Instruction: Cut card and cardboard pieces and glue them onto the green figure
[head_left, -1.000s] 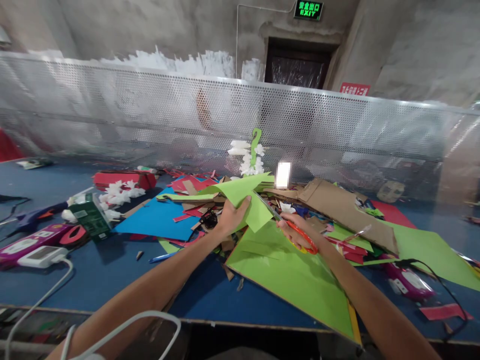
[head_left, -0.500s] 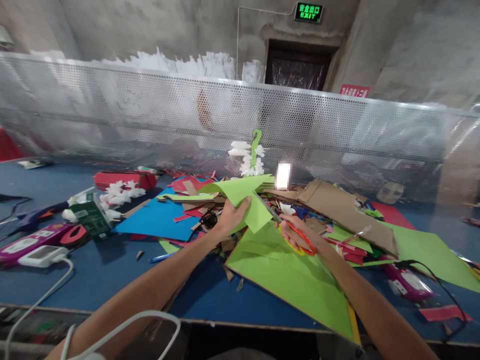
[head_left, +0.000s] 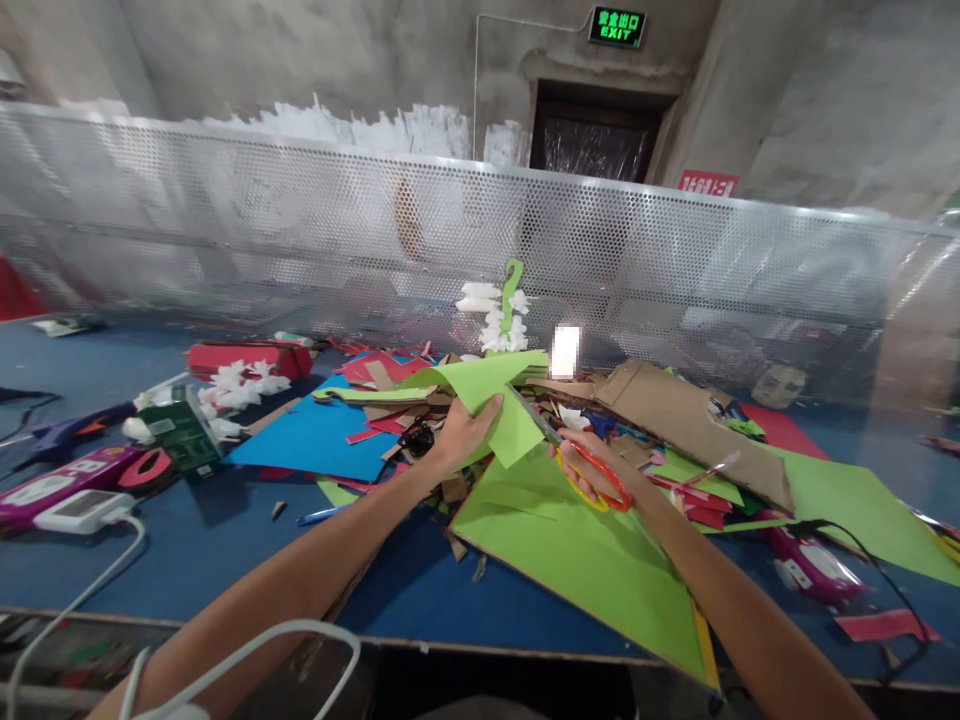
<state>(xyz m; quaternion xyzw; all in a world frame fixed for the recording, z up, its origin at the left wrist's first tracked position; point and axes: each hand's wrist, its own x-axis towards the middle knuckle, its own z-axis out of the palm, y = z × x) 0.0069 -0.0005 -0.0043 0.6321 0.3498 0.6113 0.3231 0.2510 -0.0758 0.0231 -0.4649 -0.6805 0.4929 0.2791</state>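
Fingers of the left hand (head_left: pixel 463 432) pinch a bent piece of light-green paper (head_left: pixel 486 378), thumb on top, over the middle of the cluttered blue surface (head_left: pixel 285 570). Those of the right hand (head_left: pixel 598 447) curl round the red and yellow handles of the scissors (head_left: pixel 619 488), whose blades meet the paper's right side. Below the scissors lies a larger green sheet (head_left: pixel 592 570); a blue sheet (head_left: pixel 315 435) lies to the left, brown cardboard (head_left: pixel 690 420) to the right.
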